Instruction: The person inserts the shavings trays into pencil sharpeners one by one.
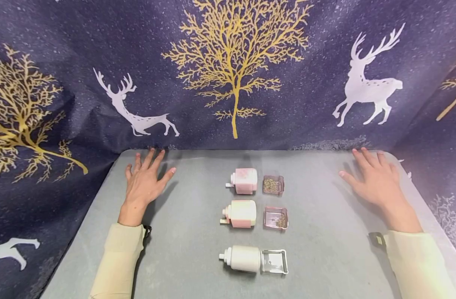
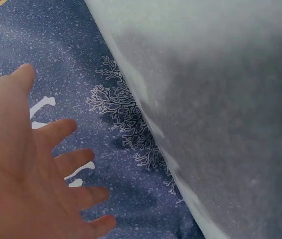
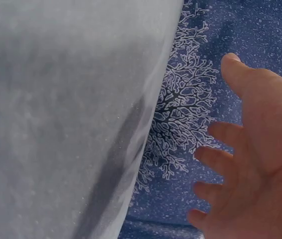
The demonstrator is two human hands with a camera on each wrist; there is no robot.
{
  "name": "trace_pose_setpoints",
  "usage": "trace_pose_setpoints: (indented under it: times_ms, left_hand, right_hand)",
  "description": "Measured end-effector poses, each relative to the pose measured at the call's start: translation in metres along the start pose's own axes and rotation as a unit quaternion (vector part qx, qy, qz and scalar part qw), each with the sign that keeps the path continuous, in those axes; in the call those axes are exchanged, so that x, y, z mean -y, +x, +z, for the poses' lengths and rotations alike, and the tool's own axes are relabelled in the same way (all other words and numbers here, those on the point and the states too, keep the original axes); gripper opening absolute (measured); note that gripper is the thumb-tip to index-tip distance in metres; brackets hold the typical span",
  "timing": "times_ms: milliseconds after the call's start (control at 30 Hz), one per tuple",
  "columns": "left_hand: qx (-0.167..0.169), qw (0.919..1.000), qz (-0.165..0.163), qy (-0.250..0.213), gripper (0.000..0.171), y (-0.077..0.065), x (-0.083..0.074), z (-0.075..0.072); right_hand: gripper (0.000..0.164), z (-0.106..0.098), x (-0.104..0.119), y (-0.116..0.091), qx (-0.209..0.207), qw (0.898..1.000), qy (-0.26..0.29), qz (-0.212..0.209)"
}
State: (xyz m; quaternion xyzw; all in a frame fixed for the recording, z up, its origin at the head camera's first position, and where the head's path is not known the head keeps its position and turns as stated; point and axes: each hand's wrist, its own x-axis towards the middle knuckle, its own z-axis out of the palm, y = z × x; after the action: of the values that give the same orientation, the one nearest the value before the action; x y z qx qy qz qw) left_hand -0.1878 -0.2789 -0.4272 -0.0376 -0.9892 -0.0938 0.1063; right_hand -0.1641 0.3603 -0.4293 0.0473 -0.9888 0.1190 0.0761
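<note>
My left hand (image 1: 143, 185) is held with fingers spread above the table's left side, empty. On the right side, my right hand (image 1: 379, 182) is likewise spread and empty. Both wrist views show the open palm of the left hand (image 2: 36, 164) and of the right hand (image 3: 265, 154). Between the hands lies a column of what look like crank pencil sharpeners: a pink one (image 1: 245, 181), a cream and pink one (image 1: 242, 209) and a white one (image 1: 244, 258). Right of them sit a far drawer (image 1: 282, 192) and a middle drawer (image 1: 267, 226), both holding shavings, and a clear drawer (image 1: 274, 272).
The grey table (image 1: 190, 265) ends at a straight back edge. Behind it hangs a dark blue cloth (image 1: 198, 116) printed with golden trees and white deer. The cloth also drops past the table's left and right sides.
</note>
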Motion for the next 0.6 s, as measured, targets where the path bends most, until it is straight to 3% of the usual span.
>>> trace_pose_setpoints:
  times_ms: [400, 600]
  left_hand:
    - [-0.012, 0.9998, 0.014, -0.005, 0.081, 0.0013, -0.0006, 0.0007]
    - [-0.027, 0.9991, 0.027, -0.017, 0.079, 0.0002, -0.0024, 0.0010]
  right_hand:
    - [0.078, -0.0016, -0.0014, 0.0016, -0.041, 0.998, 0.020, -0.048]
    - [0.078, -0.0026, -0.0015, 0.0011, -0.043, 0.997, 0.030, -0.063]
